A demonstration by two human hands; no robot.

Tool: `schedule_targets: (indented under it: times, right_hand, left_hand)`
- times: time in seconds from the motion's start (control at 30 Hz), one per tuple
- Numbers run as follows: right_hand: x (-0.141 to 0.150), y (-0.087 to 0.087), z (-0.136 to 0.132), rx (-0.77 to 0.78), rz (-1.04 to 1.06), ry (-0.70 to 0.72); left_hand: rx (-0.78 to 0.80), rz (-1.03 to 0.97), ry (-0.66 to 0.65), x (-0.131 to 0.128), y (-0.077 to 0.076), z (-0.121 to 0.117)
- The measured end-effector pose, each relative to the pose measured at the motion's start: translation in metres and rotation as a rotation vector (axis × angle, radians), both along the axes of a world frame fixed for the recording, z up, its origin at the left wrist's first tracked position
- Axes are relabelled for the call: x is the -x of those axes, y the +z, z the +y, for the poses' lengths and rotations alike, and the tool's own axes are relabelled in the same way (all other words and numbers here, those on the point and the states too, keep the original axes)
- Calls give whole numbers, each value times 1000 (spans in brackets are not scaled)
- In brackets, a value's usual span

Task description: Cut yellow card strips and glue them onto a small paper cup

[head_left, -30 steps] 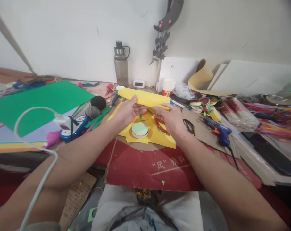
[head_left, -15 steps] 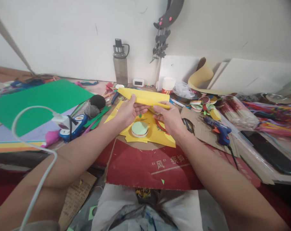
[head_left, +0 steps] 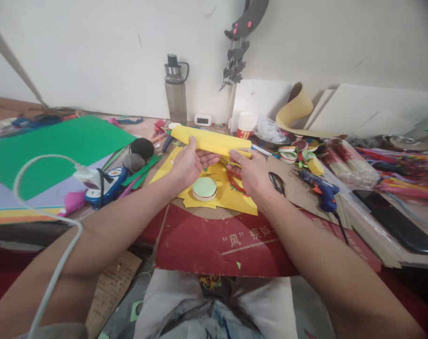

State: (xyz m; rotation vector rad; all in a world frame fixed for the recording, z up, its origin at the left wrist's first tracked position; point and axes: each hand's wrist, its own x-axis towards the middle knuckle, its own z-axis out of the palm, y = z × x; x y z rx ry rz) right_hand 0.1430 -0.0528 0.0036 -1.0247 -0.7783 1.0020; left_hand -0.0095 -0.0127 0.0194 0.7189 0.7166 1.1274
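A curled yellow craft sheet (head_left: 214, 140) is held up over the work area, its lower edge rolled toward me. My left hand (head_left: 192, 162) pinches its left part, thumb on top and fingers stretched beneath. At the right end, my right hand (head_left: 250, 170) grips the sheet between thumb and fingers. Red-handled scissors (head_left: 236, 182) show under my right hand, partly hidden by it, with a bit of metal by the fingers. Below my hands, a round disc with a pale green top (head_left: 204, 188) lies on more yellow sheet (head_left: 231, 203).
A red cardboard panel (head_left: 200, 245) lies at the front edge. On the right are a blue glue gun (head_left: 325, 194) and a black phone (head_left: 398, 221). Left are a green sheet (head_left: 58, 150) and a blue power strip (head_left: 106, 188) with a white cable. A bottle (head_left: 176, 101) stands behind.
The yellow sheet is tilted slightly and looks more rolled at its lower edge. The right thumb has shifted a little on it. The whole view has moved slightly.
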Motion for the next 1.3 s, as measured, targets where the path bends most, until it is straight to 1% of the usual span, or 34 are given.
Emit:
schedule_targets:
  times: [0.27,0.4,0.5,0.63,0.87,1.07,1.3]
  right_hand:
    - [0,-3,3,-59,-31,-13]
    - [-1,-6,3,-97,-91,-30]
    - [-1,-7,3,-95,-147,-32]
    - [0,-5,1,-92,-224,-14]
    - [0,-4,2,-114,-204,7]
    - [1,-6,3,-115,-177,15]
    - [0,-4,1,-113,-223,54]
  left_hand:
    - [19,-33,-6,-1,0,0]
    - [-46,-18,-50,0,-1,-1]
    - [-86,9,-64,-1,-2,-4]
    - [-40,69,-79,-3,-1,-7]
    - [-62,36,-116,-2,-5,-5]
    - [-83,37,-34,-3,-9,-3]
    - [-113,66,-11,-2,-14,0]
